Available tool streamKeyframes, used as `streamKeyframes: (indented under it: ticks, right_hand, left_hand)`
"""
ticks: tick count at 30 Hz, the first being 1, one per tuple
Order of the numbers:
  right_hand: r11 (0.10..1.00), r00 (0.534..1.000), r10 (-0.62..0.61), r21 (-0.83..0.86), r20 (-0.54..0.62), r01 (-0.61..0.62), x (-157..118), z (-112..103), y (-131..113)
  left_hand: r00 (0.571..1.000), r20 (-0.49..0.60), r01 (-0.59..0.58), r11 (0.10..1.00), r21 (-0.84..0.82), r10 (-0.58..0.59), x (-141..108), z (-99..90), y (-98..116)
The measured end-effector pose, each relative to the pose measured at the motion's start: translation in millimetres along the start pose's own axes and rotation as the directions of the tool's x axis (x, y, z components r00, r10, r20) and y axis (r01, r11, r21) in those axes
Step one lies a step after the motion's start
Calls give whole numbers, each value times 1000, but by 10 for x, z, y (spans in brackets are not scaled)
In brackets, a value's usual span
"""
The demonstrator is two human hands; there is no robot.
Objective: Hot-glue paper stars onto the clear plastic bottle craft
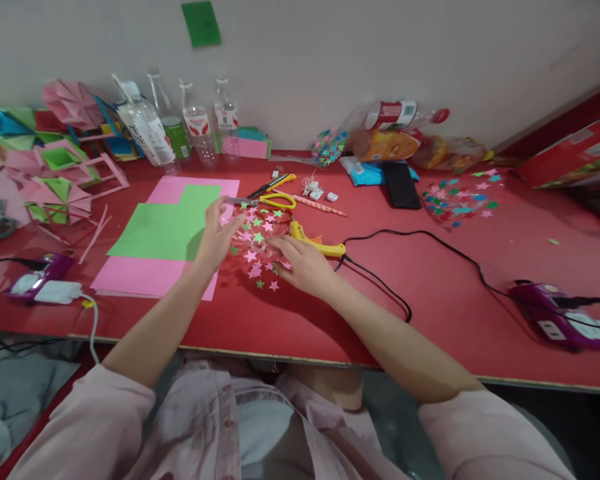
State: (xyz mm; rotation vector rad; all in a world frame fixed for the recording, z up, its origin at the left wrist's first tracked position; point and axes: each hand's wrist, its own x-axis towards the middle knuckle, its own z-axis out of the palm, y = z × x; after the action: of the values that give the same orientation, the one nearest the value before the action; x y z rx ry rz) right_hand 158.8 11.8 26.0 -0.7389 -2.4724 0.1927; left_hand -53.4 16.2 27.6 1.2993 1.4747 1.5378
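Note:
A clear plastic piece covered in pink and green stars (pixel 256 235) sits between my hands over the red table. My left hand (pixel 215 233) curls its fingers against the left side of this piece. From the right, my right hand (pixel 303 260) grips it with bent fingers. Just behind my right hand lies a yellow glue gun (pixel 325 249) with a black cord. Yellow-handled scissors (pixel 279 201) rest beyond the piece, partly hidden by it. Green paper (pixel 155 230) lies on pink sheets (pixel 150 277) to the left of my left hand.
Plastic bottles (pixel 197 123) stand along the wall, with folded paper shapes (pixel 63 173) to their left. A star-covered clear piece (pixel 460 200) and a black phone (pixel 401 185) lie right. Purple power strips (pixel 563 317) sit at both sides; the glue gun's cord (pixel 450 247) crosses the table (pixel 455 327).

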Motion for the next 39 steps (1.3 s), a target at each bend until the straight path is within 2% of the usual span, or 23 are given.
streamKeyframes:
  ticks: [3,7,9,12,20,24,28,31,35,37,39]
  right_hand:
    - [997,999,31,66,-7,-31,9,34,-19]
    - [994,999,50,99,-3,-50,34,70,-34]
    - [995,999,52,88,13,-53,43,85,-25]
    - [996,998,63,62,26,-64,46,96,12]
    - [998,997,66,17,26,-66,35,77,127]
    - [997,997,73,-25,32,-72,35,46,121]
    - [993,996,86,-78,20,-84,25,-9,85]
    - [990,994,96,-101,-48,-101,4,-73,59]
    - [985,955,134,-74,-266,-159,-18,-235,44]
    - [989,939,108,-62,-326,-136,-24,-333,41]
    - [996,969,39,-73,-244,-59,-36,-397,29]
  left_hand:
    - [981,-26,188,978,-95,-191,13,-7,64]
    - [909,60,413,874,-258,-412,34,21,148]
    - [879,91,470,819,-328,-468,58,59,158]
    - [876,105,473,794,-381,-471,114,136,139]
    - [898,143,434,784,-443,-415,258,294,84]
    - [923,186,385,791,-475,-337,292,245,61]
    - [953,134,303,857,-418,-272,292,169,45]
    - [965,119,262,903,-341,-235,284,139,45]
    - [975,93,219,944,-248,-202,289,85,53]
    - [992,19,128,973,-191,-127,284,26,70]
    - [993,-104,-65,995,-71,57,252,-45,105]
